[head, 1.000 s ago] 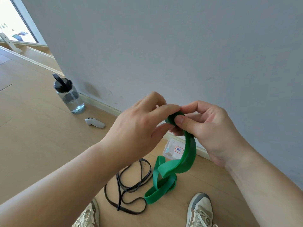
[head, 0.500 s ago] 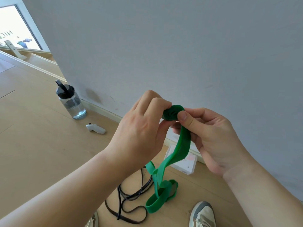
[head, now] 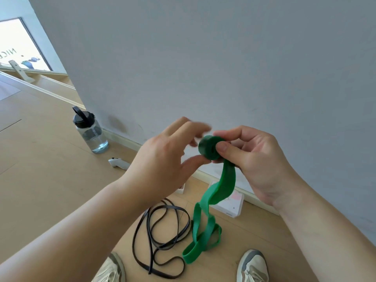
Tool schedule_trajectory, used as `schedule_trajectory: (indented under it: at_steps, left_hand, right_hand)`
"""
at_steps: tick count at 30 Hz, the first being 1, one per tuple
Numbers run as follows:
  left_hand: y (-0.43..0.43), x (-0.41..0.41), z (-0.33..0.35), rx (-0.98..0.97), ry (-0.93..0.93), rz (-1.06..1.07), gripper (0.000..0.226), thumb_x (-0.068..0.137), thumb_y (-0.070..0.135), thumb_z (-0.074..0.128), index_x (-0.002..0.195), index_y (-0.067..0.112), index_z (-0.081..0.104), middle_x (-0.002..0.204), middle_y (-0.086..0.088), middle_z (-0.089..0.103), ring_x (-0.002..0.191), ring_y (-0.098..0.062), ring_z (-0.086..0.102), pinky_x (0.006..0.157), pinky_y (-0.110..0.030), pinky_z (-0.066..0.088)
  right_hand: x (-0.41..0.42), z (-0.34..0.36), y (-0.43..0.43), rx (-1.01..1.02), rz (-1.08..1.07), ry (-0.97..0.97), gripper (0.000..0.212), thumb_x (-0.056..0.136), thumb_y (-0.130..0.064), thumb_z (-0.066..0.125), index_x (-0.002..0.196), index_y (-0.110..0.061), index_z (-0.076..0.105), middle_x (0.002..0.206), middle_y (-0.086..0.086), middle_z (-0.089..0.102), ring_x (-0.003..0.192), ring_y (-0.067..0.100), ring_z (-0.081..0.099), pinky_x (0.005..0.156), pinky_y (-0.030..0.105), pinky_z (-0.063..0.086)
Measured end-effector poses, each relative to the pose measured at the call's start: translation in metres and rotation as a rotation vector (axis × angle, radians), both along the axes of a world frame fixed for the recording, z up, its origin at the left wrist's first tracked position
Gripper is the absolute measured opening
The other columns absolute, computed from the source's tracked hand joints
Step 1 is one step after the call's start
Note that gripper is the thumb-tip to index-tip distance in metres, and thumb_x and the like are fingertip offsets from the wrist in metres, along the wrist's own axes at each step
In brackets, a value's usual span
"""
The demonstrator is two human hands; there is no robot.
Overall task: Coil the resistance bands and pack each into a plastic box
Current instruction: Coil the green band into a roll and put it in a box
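Observation:
A green resistance band is partly rolled into a tight coil (head: 208, 147) held in the air before the wall. My right hand (head: 256, 159) pinches the coil between thumb and fingers. My left hand (head: 162, 157) is beside it with blurred, spread fingers above the coil and the thumb touching its underside. The band's loose tail (head: 205, 226) hangs down to the floor. A black resistance band (head: 160, 241) lies loose on the floor. A white plastic box (head: 232, 206) stands by the baseboard behind the tail; a second box (head: 181, 189) is mostly hidden by my left hand.
A clear water bottle (head: 90, 131) with a black lid stands by the wall at left. A small white device (head: 118, 162) lies next to it. My two shoes (head: 110, 269) (head: 252, 265) are at the bottom edge. The floor is light wood.
The green coil has grown thicker and the hanging tail shorter. My left hand's fingers have come off the coil and spread. The view has shifted slightly upward and right.

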State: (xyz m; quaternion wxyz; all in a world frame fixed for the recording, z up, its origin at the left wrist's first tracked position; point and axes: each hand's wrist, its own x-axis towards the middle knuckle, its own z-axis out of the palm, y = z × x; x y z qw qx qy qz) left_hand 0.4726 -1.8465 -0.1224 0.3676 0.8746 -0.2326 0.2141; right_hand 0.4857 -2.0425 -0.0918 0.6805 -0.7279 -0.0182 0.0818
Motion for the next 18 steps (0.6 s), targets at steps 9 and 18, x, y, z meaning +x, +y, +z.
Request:
schedule_trajectory:
  at_steps: [9, 18]
  left_hand:
    - [-0.019, -0.008, -0.001, 0.046, -0.065, 0.012, 0.035, 0.096, 0.018, 0.07, 0.129, 0.008, 0.06, 0.116, -0.001, 0.059, 0.099, -0.019, 0.06, 0.08, -0.039, 0.056]
    - [-0.021, -0.002, 0.002, -0.054, -0.167, 0.084, 0.029, 0.088, 0.015, 0.083, 0.106, 0.005, 0.063, 0.102, -0.003, 0.059, 0.081, -0.017, 0.06, 0.068, -0.034, 0.055]
  right_hand:
    - [-0.011, -0.003, -0.004, 0.289, 0.0, 0.12, 0.031, 0.083, -0.022, 0.071, 0.106, -0.004, 0.062, 0.095, 0.018, 0.078, 0.085, 0.026, 0.076, 0.078, 0.032, 0.06]
    - [-0.008, -0.008, -0.004, 0.309, -0.032, 0.058, 0.035, 0.071, -0.018, 0.077, 0.104, -0.006, 0.075, 0.101, 0.02, 0.079, 0.091, 0.032, 0.076, 0.081, 0.036, 0.062]
